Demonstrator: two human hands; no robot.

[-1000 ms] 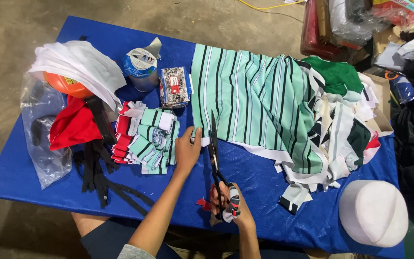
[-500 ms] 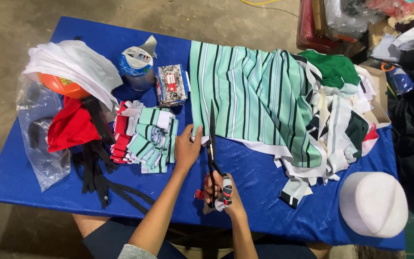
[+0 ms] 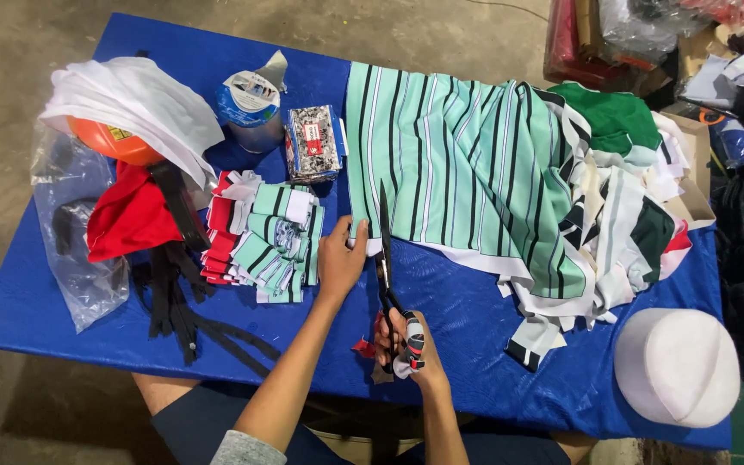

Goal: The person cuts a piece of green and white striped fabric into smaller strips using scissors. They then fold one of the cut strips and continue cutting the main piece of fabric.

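Step in hand, by the look of it: cutting the striped cloth (image 3: 467, 164) w/ scissors (image 3: 384, 258). Cloth lies flat on the blue table (image 3: 467, 301), near edge toward the person; scissor blades run up along its left edge. Right hand (image 3: 406, 344) has fingers closed round the scissor handles, low near the table's front. Left hand (image 3: 340, 257) presses the cloth's corner, fingers curled down on it, just left of the blades.

To do it well: keep left hand flat & pinning the cloth taut, fingers clear of the blades; follow one stripe as a guide, long steady snips, lower blade sliding on the table so the cloth doesn't lift.

Vs 0.5 s ago: hands, scissors & cloth sit about the same, no real shift; stack of cut pieces (image 3: 260, 241) at left unchanged
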